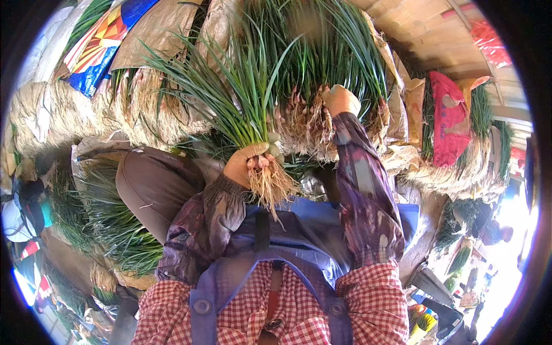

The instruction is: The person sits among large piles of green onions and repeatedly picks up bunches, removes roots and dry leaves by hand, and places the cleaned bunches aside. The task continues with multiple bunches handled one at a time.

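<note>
My left hand [245, 164] is closed around a bunch of green onions [254, 108] with pinkish bulbs and long pale roots. The leaves fan up and to the left, while the roots hang below my fist. My right hand [341, 100] is at the bulbs of a large upright stack of green onions [319, 56] in front of me, its fingertips against the bulbs and roots. Whether those fingers grip a stalk cannot be made out. Patterned sleeve covers reach both wrists, and a blue apron [297, 228] covers my lap.
More root-fringed onion stacks stand at left [146, 103] and right, partly covered by woven sacks, a blue printed sack [105, 47] and a red sack [449, 120]. Loose onion greens [125, 233] lie beside my knee. At the far right edge, a person appears small and blurred.
</note>
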Available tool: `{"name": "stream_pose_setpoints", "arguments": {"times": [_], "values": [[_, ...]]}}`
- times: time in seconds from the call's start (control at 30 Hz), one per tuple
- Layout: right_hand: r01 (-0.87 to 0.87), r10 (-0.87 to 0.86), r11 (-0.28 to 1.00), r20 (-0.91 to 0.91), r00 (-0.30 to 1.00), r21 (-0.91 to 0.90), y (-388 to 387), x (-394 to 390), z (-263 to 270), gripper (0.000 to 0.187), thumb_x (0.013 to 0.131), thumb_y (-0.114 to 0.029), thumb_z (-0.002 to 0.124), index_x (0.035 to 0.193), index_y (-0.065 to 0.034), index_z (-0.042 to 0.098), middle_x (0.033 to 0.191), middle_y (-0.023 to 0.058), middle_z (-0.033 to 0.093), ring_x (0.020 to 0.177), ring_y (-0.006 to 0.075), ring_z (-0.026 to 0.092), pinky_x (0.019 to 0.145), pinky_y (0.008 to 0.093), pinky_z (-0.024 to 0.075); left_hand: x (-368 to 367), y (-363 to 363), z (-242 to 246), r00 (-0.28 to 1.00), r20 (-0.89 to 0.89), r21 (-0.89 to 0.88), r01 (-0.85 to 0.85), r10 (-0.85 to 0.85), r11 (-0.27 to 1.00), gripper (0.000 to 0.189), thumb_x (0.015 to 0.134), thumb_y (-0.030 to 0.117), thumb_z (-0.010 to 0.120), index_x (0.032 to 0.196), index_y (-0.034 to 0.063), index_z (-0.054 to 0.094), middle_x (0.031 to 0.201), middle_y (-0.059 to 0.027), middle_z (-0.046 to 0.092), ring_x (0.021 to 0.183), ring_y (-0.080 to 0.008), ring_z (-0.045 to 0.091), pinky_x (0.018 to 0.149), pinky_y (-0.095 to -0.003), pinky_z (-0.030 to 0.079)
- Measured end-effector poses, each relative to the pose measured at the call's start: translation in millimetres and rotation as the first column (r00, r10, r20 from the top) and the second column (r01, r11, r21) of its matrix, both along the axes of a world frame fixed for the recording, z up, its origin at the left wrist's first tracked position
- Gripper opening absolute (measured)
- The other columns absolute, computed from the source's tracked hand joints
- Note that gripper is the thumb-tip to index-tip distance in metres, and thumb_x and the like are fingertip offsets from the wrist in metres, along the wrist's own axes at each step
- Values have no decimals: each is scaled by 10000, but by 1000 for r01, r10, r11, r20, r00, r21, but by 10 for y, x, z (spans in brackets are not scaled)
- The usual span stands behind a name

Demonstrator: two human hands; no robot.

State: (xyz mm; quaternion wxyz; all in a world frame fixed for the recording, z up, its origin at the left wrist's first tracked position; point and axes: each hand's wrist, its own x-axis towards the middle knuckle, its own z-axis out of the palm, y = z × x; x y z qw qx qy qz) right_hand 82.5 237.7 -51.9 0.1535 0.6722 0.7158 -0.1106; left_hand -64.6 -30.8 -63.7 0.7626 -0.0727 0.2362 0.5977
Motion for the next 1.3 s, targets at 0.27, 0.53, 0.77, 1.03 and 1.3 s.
{"name": "stream_pose_setpoints", "arguments": {"times": [0.27,0.53,0.77,1.03,1.3], "values": [[-608,770,623,-245,589,492,-1603,205,318,169,883,-304,620,836,-152,678,629,15,622,505,110,552,454,265,446,-29,105,42,977,-184,-152,80,-108,985,174,872,166,628,959,15,630,777,-86,649,624,-130,608,576,-303,550],[-169,-341,888,-860,379,-427,-1384,175,213,361,861,-319,683,1047,-12,651,648,2,600,509,52,516,456,209,432,-2,45,19,978,-196,-172,43,-77,984,221,852,95,634,1016,-54,629,797,-151,654,570,-147,604,535,-309,552],[-580,-897,424,-409,-166,-695,-1453,-77,6,316,902,-292,622,1064,-21,619,732,25,621,515,91,516,460,215,390,18,-112,251,998,0,55,56,-56,997,267,850,107,591,1079,-30,597,975,-174,652,778,-238,650,698,-355,549],[22,-113,993,-918,379,-113,-1501,-191,0,185,842,-218,614,837,-45,681,654,45,649,543,156,601,516,273,467,78,-87,46,997,67,-72,33,-28,997,194,845,112,607,1000,-5,599,873,-122,620,789,-218,619,705,-342,544],[158,6,956,-559,829,245,-1390,-168,-438,248,793,-339,582,822,-115,686,702,142,666,648,294,670,619,386,543,-1,-83,55,998,-60,-122,-18,10,992,224,838,118,618,1005,-31,599,776,-114,608,583,-224,590,493,-338,508]]}}
